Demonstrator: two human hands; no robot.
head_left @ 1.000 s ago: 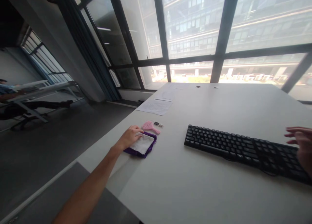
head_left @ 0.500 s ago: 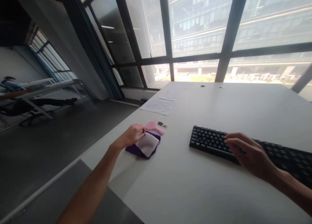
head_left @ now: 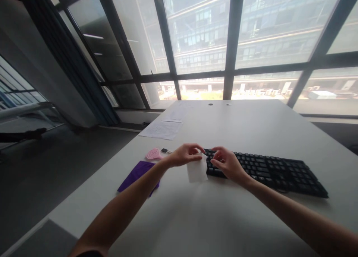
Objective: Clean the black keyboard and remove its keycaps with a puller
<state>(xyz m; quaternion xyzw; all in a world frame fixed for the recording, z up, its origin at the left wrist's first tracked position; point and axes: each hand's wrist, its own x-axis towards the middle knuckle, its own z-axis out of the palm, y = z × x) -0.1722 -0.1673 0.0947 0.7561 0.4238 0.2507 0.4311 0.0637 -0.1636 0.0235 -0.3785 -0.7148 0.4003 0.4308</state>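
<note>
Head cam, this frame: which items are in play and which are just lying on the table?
In play:
- left hand and right hand, both pinching the top edge of the white wipe
- black keyboard, just behind the wipe

Lying about:
- purple cloth
- pink brush
- small dark item
- paper sheets

A purple cloth (head_left: 137,174) is laid flat near the left edge of the white surface (head_left: 251,126). A pink brush (head_left: 153,154) is seen just beyond it, and printed papers (head_left: 161,130) are spread farther back toward the windows (head_left: 201,33).
</note>
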